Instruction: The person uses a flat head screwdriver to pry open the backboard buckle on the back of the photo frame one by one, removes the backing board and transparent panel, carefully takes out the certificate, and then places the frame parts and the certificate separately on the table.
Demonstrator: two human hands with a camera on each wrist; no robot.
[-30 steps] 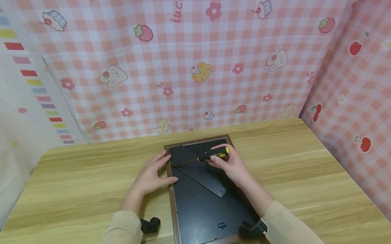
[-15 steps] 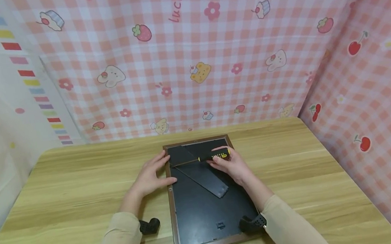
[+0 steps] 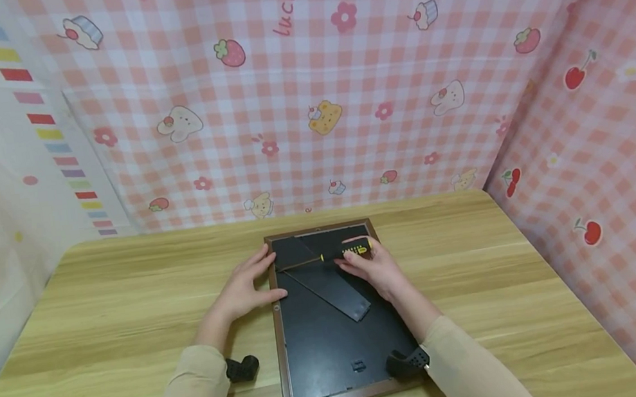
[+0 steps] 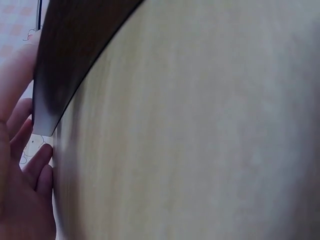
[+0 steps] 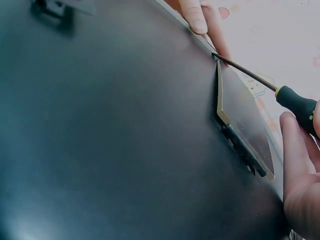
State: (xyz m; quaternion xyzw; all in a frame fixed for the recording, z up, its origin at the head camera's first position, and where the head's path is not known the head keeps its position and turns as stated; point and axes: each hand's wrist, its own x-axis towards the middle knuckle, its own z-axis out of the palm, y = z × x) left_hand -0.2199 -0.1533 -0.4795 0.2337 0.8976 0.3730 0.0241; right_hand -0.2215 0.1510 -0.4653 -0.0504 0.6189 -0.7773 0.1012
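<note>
On frame back (image 3: pixel 333 339), right hand (image 3: pixel 377 271) around screwdriver (image 3: pixel 342 253)

The screwdriver (image 3: pixel 347 251) had a black-and-yellow handle; the frame (image 3: pixel 282 357) was brown with a black back; the backdrop (image 3: pixel 307 96) was pink gingham.

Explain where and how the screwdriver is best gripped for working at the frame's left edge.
Grip the screwdriver by its thick black-and-yellow handle, coming from the right, as the right hand does. The thin shaft lies nearly level, pointing left across the picture frame back, so only the handle offers purchase.
</note>
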